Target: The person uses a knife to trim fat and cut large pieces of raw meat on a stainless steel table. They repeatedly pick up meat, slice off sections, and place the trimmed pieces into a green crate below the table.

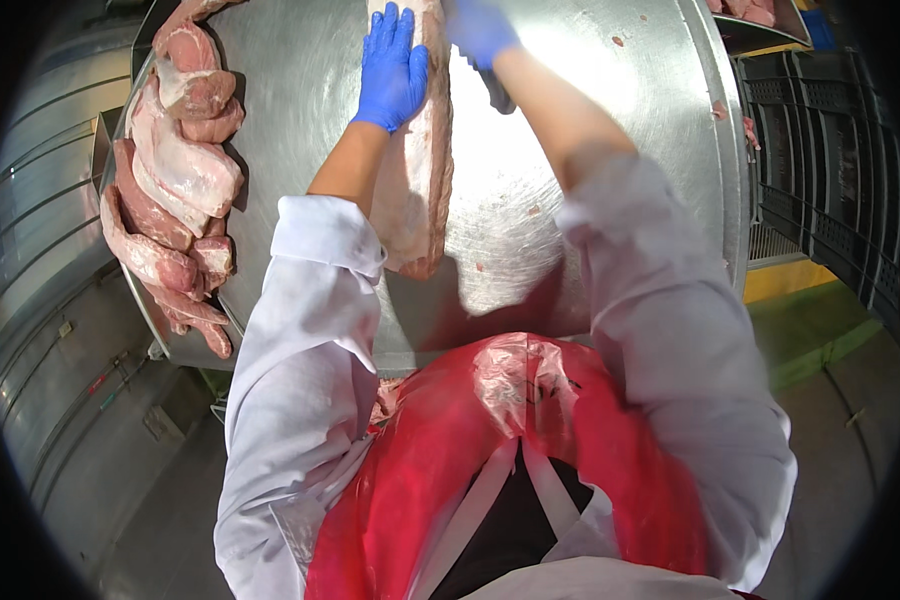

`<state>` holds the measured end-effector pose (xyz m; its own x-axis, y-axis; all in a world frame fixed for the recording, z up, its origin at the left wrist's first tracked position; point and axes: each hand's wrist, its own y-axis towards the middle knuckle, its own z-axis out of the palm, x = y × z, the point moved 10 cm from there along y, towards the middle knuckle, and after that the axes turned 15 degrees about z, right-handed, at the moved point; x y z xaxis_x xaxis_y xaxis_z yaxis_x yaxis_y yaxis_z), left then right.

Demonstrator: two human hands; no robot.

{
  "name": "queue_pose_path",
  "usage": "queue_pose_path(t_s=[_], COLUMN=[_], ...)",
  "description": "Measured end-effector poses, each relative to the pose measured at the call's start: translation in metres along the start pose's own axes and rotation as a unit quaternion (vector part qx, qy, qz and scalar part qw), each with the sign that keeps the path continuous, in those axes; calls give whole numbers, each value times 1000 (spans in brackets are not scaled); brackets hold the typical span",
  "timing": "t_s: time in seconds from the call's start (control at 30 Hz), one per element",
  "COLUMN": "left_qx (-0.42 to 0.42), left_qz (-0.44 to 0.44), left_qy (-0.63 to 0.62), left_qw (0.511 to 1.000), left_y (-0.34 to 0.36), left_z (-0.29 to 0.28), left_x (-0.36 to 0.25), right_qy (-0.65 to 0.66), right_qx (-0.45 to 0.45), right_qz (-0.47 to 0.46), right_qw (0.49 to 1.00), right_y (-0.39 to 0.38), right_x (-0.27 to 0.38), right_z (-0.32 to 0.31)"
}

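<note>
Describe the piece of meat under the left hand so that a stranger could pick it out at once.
Find the shiny metal table in front of the red apron. Near its middle, the blue-gloved left hand lies flat on a long, pale slab of meat. Unlike the heaped pieces to its left, it lies straight and apart.

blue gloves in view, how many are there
2: one on the left hand, resting on the long raw meat slab; one on the right hand, blurred, at the slab's right side.
</note>
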<state>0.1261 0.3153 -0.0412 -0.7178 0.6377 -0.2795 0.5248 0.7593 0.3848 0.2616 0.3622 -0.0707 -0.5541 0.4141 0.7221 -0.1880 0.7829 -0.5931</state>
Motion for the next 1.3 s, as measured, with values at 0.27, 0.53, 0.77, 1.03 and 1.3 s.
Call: queue_pose_path(t_s=[0.27, 0.53, 0.77, 1.03, 1.3], left_qx=[-48, 2, 38, -10, 47], left_qz=[-42, -66, -100, -45, -97], left_qy=[15, -15, -12, 36, -16], left_qw=[998, 998, 994, 998, 994], left_y=[-16, -55, -111, -121, -120], left_z=[7, -12, -27, -27, -12], left_x=[21, -29, -88, -84, -45], right_qy=[22, 49, 29, 46, 34], right_qx=[1, 77, 77, 104, 163], right_qz=[42, 84, 55, 83, -81], right_qw=[999, 992, 995, 990, 983], right_y=[-57, -89, -106, -248, -422], right_x=[-45, -62, -71, -122, -168], right_z=[53, 63, 91, 155, 200])
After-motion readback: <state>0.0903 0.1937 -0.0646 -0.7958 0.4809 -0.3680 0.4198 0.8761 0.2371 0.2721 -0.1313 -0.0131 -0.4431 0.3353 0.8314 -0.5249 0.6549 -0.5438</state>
